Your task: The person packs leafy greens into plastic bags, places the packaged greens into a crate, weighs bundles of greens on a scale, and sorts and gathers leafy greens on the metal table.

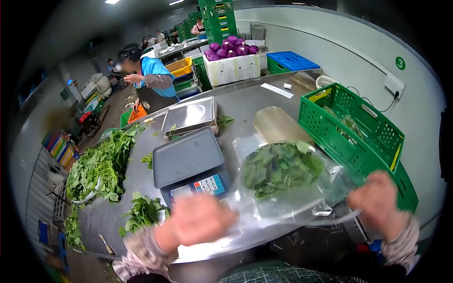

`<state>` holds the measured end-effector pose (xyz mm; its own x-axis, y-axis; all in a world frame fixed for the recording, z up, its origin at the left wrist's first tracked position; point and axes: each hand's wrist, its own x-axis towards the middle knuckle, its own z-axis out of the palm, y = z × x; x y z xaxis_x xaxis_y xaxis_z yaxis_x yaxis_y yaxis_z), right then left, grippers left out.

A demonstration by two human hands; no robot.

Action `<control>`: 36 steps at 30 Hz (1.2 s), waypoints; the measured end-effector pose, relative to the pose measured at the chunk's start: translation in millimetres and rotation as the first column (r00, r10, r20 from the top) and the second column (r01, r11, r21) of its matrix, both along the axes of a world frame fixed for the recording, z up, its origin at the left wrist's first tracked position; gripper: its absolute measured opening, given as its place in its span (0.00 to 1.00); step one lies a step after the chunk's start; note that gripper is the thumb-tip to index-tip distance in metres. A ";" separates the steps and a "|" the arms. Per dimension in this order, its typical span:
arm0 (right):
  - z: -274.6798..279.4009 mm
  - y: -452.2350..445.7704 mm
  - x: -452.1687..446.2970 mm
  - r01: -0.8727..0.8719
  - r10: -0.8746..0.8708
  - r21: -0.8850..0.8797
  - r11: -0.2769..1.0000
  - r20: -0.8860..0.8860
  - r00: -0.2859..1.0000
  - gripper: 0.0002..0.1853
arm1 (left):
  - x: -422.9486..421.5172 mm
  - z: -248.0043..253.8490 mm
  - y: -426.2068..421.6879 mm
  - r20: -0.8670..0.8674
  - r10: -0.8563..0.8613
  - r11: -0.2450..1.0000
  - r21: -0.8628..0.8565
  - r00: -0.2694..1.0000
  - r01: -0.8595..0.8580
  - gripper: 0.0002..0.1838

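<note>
A clear plastic bag of green leaves (283, 167) lies on the metal table, its open end toward me. My right hand (377, 200) is closed on the right side of the bag's mouth. At the other side, my left hand (200, 221) is blurred but closed in a fist, in front of the scale's keypad; the plastic stretches toward it, and the grip itself is hidden. A digital scale with a bare grey tray (188, 155) stands left of the bag. A loose bunch of leaves (143, 212) lies left of my left hand.
A large leafy pile (101, 165) covers the table's left side, with a small knife (106, 245) near the front edge. Green crates (349, 125) stand at the right. Behind are a second scale (189, 115), purple cabbages (231, 48) in a white box and a person in blue (155, 70).
</note>
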<state>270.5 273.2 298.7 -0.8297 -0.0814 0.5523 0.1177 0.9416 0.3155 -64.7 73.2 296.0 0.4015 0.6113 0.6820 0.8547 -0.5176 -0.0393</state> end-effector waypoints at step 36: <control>-366.3 -190.6 282.0 0.813 0.101 -0.167 0.558 0.986 0.133 0.23 | 99.6 -275.2 -181.1 0.185 0.389 0.910 -0.232 0.902 -0.344 0.30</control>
<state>552.6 82.6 -67.7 -0.4893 0.3258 -0.8090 0.6025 0.7969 -0.0434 34.9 -107.9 20.8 -0.0247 0.8113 0.5841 0.9598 -0.1442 0.2408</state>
